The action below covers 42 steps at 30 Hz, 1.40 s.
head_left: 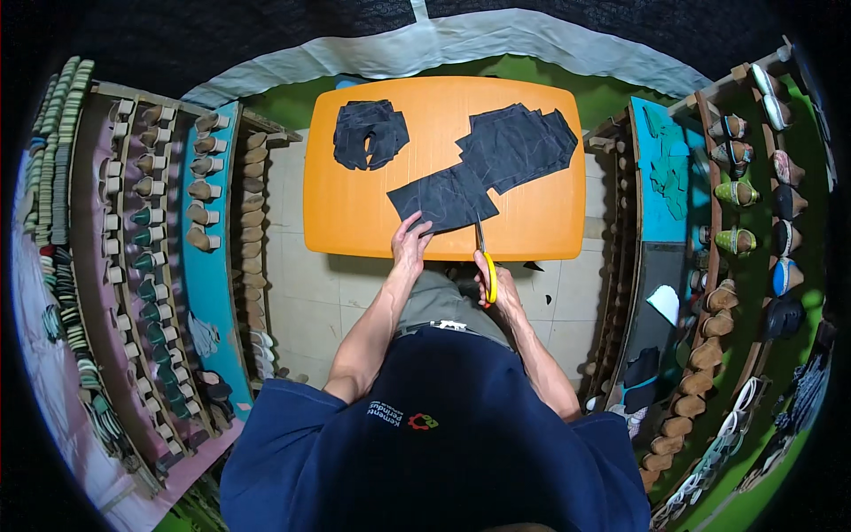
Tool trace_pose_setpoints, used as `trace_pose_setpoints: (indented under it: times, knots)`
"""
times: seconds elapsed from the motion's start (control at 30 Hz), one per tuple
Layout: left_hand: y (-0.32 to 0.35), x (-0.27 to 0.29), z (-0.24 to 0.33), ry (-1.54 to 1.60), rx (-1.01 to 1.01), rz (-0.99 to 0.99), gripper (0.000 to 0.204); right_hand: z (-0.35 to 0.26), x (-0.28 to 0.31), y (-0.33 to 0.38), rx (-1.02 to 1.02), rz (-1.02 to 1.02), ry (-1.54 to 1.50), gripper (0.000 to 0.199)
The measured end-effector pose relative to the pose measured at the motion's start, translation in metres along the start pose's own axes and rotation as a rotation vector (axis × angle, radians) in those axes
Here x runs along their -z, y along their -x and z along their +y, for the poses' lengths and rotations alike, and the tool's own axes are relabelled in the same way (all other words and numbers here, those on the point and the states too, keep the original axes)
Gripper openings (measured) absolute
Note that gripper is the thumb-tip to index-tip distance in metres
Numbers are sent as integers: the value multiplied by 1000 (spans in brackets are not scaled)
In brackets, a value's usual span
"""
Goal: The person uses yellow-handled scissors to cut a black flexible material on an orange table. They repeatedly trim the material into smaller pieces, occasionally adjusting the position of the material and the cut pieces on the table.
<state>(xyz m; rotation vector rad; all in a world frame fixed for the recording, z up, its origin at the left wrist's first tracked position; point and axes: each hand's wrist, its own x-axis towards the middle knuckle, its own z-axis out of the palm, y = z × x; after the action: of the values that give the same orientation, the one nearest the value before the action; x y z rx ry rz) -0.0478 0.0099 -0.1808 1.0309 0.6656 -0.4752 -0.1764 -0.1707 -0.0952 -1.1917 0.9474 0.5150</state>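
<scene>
Right fingers (481, 264) curl tight round yellow scissors (493, 284); left fingers (409, 228), grip unclear, touch a dark cloth (441, 197) on the bench (350, 208). Its cut looks barely begun; the curved pile (383, 133) seems done, the larger pile (521, 146) uncut.

Down there I see a table (355, 217) bearing a fabric stack (348, 135) left, fabric pile (519, 146) right, fabric sheet (439, 199) nearer between, shoe racks (225, 146) both sides

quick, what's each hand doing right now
Left hand: fingers on the dark cloth; firm grip can't be told.
Right hand: closed, holding the yellow scissors.
</scene>
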Motion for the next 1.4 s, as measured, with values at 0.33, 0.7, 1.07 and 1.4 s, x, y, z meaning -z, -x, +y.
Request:
trace_pose_setpoints:
  times: [0.33,0.7,1.07,1.4]
  knots:
    - [13,-65,-40,375,108,-139,52,-8,2,9,10,-2,-62,71]
    - [15,-81,-57,116,56,-20,53,12,-10,-11,34,-22,-86,79]
    - [33,-92,-55,104,83,-25,60,18,-8,-20,43,-52,-95,80]
    - [24,-84,-66,139,76,-53,59,20,-8,-23,23,-28,-69,77]
